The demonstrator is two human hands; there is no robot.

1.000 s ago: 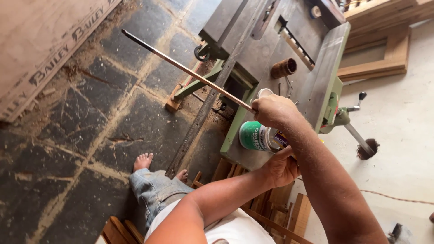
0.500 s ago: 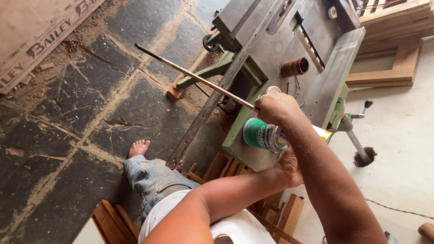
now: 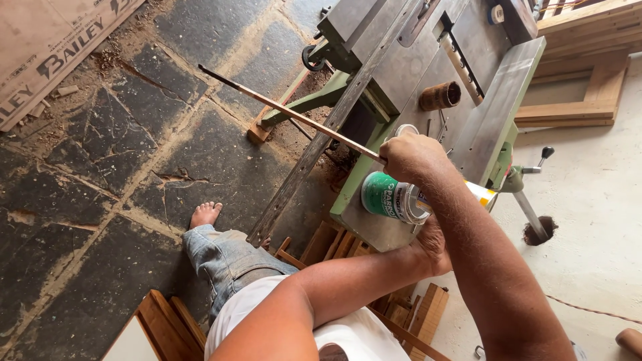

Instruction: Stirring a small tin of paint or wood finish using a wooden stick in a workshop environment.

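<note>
One head view, looking steeply down. Right hand is clenched around the near end of a long thin wooden strip, which runs up and to the left from the fist, out over the dark stone floor; its far tip hangs in the air above the slabs. Left hand sits underneath the right forearm, at the side of a green and white can; its fingers are hidden behind the can and the arm, so whether they grasp the can cannot be told. That can lies on its side over the near corner of a grey metal machine table, just below the right fist. Further along the table top a brown tube lies on its side, well apart from the can. A green frame carries the table on the left. Near the bottom, a bare foot rests on the floor beside a jeans leg. Wooden offcuts lie heaped under the near table edge. A wooden frame lies on the pale floor at far right.
</note>
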